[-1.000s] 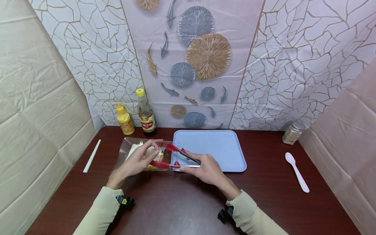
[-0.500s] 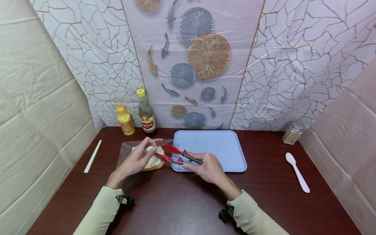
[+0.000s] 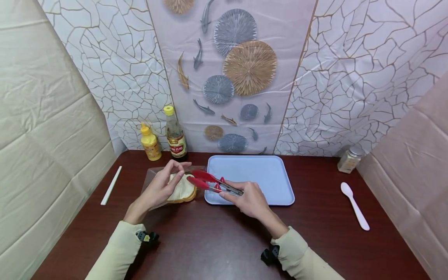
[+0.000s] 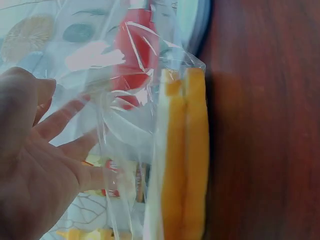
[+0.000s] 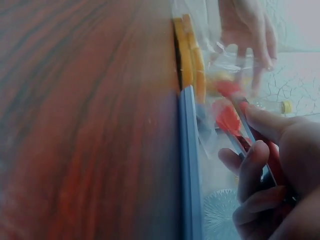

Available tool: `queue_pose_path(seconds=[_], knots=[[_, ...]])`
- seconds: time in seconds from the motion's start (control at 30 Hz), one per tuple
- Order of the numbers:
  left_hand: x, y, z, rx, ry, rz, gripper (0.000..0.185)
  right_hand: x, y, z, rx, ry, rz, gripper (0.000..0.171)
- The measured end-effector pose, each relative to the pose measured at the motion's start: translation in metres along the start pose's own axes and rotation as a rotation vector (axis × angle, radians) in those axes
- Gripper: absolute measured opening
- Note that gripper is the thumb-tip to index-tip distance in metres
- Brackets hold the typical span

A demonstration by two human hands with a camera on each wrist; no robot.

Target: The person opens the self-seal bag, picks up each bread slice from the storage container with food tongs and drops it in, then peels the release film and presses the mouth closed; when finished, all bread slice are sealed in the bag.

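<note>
In the head view my left hand [image 3: 159, 190] is raised over a clear plastic bag [image 3: 150, 177], thumb and forefinger pinching its film at the mouth. Sliced bread [image 3: 182, 190] lies flat in the bag; the left wrist view shows stacked slices with brown crusts [image 4: 197, 150] edge-on. My right hand [image 3: 250, 198] grips metal tongs [image 3: 229, 187] with red tips. The tips sit at the bag's mouth, just right of my left fingertips and over the bread's right edge, a small gap between them. Nothing shows between the tips.
A pale blue tray [image 3: 252, 175] lies right of the bag, under the tongs. Behind stand a yellow squeeze bottle [image 3: 151, 146] and a dark sauce bottle [image 3: 176, 140]. A white stick [image 3: 111, 186] lies left; a white spoon [image 3: 355, 206] and shaker jar [image 3: 350, 159] are right.
The tongs' tips, spread wide at first, have come close together and drawn slightly right. More of the bread's top shows. My left hand has shifted a little up and left.
</note>
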State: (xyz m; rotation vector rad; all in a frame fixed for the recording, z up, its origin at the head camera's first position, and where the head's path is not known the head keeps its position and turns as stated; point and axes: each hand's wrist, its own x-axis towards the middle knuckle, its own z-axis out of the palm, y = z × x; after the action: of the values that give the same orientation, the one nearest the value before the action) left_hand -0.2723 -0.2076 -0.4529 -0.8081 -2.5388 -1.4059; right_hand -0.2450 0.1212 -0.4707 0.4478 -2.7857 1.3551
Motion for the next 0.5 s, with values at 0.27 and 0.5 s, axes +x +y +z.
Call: queue_pose_path(seconds=[0.27, 0.5], knots=[[0.0, -0.013, 0.007, 0.039, -0.014, -0.018, 0.007, -0.008, 0.013, -0.02, 0.029, 0.027, 0.006, 0.043], [-0.006, -0.026, -0.005, -0.039, -0.06, -0.024, 0.005, -0.023, 0.044, -0.055, 0.086, 0.121, 0.056, 0.045]])
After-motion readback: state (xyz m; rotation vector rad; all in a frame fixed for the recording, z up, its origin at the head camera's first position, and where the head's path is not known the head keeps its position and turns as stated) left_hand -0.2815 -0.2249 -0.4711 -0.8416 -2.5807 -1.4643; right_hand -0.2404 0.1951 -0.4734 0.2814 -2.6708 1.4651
